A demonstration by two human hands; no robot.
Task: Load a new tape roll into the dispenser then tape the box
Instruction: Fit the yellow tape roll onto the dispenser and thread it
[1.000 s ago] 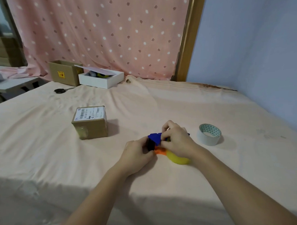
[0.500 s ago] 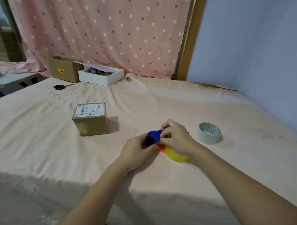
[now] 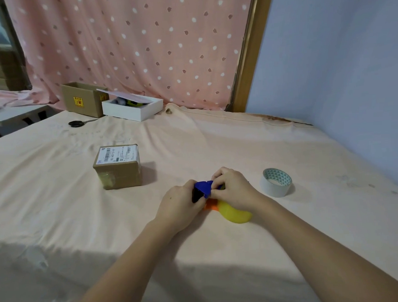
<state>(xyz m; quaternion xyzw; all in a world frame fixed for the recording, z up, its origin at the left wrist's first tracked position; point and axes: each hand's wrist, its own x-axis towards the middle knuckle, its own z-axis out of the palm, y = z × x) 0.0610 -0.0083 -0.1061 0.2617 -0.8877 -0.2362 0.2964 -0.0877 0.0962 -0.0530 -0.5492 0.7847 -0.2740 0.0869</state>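
Note:
A tape dispenser (image 3: 232, 212) with a yellow handle, an orange middle and a blue top lies on the peach cloth. My left hand (image 3: 180, 206) grips its black and blue left end. Over its top my right hand (image 3: 234, 188) is closed, fingers pinching the blue part. Most of the dispenser is hidden under both hands. A white tape roll (image 3: 276, 182) with a green-patterned core stands to the right, apart from my hands. A small brown box (image 3: 119, 167) with a white shipping label sits to the left.
At the back of the table (image 3: 59, 202) are an open cardboard box (image 3: 80, 101), a white box (image 3: 133, 108) with its lid ajar, and black scissors (image 3: 78, 123). A blue wall borders the right side; a spotted pink curtain hangs behind.
Both hands stay on the dispenser with small finger shifts. The view has tilted slightly, so the objects sit a little higher in frame.

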